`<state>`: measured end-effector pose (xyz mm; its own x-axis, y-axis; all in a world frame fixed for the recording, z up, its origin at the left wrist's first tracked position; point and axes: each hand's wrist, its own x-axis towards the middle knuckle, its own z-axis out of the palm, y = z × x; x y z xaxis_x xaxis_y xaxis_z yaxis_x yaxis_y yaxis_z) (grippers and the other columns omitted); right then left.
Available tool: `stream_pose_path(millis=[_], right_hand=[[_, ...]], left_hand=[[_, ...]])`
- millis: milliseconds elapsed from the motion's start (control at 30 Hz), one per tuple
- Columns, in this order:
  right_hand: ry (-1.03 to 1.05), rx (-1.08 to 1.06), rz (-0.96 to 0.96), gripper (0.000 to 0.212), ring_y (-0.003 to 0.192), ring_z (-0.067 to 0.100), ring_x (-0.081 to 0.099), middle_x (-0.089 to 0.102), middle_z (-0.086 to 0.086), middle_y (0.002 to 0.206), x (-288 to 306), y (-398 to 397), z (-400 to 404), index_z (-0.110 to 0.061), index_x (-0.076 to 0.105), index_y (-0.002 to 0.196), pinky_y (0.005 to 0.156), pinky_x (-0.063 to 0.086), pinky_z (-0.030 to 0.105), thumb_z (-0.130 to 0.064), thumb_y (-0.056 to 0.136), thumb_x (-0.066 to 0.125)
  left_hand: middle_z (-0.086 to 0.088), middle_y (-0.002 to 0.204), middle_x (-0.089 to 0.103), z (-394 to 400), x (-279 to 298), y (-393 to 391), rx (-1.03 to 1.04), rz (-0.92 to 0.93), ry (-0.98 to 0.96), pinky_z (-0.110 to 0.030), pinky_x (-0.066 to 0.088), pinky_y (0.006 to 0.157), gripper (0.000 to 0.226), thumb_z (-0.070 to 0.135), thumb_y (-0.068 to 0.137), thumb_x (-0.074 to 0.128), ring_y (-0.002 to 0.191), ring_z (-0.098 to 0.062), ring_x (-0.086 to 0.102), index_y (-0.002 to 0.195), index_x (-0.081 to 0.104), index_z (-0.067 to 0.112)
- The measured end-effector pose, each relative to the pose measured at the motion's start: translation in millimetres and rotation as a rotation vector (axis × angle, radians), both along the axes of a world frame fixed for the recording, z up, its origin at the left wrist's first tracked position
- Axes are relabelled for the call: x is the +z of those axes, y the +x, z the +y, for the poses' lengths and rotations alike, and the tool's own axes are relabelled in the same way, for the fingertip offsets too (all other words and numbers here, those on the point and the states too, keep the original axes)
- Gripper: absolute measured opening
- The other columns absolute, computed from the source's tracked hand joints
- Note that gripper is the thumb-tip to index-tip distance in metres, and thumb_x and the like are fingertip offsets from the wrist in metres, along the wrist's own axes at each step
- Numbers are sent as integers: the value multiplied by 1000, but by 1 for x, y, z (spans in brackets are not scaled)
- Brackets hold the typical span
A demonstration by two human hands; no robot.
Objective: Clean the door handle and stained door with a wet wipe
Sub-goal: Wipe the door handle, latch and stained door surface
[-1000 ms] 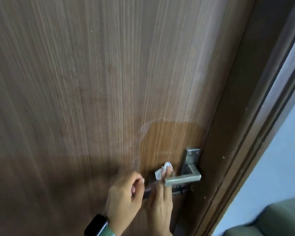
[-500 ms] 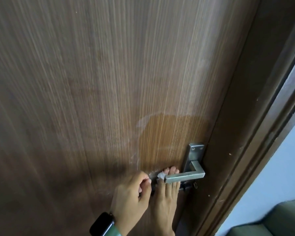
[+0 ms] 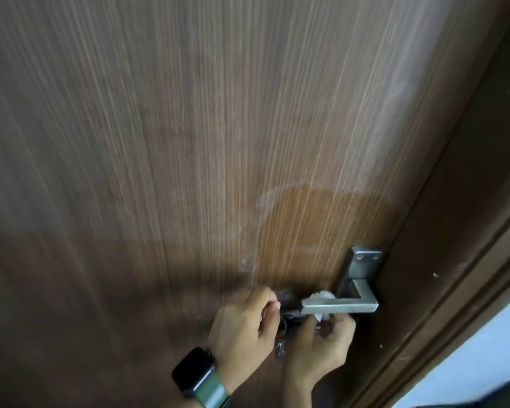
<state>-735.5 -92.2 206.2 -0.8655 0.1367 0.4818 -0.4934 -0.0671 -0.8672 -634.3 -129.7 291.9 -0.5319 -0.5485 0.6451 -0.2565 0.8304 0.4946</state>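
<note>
My left hand [image 3: 245, 328], wearing a black watch [image 3: 193, 372] on a green strap, is curling its fingers around the free end of the door handle [image 3: 339, 304]. Just beside it, my right hand [image 3: 318, 346] is pinching the white wet wipe [image 3: 321, 296], which is bunching above and below the steel lever near the door's [image 3: 189, 142] right edge. Beyond, a wet, darker orange patch [image 3: 315, 231] with a pale rim is showing above the handle's plate.
</note>
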Motion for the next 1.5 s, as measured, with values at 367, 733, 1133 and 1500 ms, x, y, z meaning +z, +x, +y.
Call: stream_pose_path(millis=[367,733,1133,1500], right_hand=[[300,-122,101,15,71,37,63,67,18,78,-18,-5,9,4,68,81,65,55,46,11,69,71],[222,-52,99,11,70,23,46,58,17,65,-2,19,-14,3,60,67,64,46,40,2,74,69],[190,21,127,17,71,25,45,59,18,66,3,22,-19,8,61,68,65,44,42,-6,78,62],[222,-48,240,17,71,20,39,66,20,76,23,44,-32,1,69,83,65,35,35,-4,82,52]], left_hand=[[3,56,52,3,-7,0,22,-22,51,-27,41,45,18,22,80,48,50,-10,46,70,59,12],[1,56,54,1,-13,14,63,-23,77,-30,44,42,21,25,80,47,49,-14,49,70,60,12],[1,56,57,5,-14,28,102,-22,84,-27,45,42,23,26,81,46,49,-13,50,71,61,11],[0,61,61,5,-13,38,113,-34,94,-27,45,45,23,25,81,45,52,-12,51,73,62,11]])
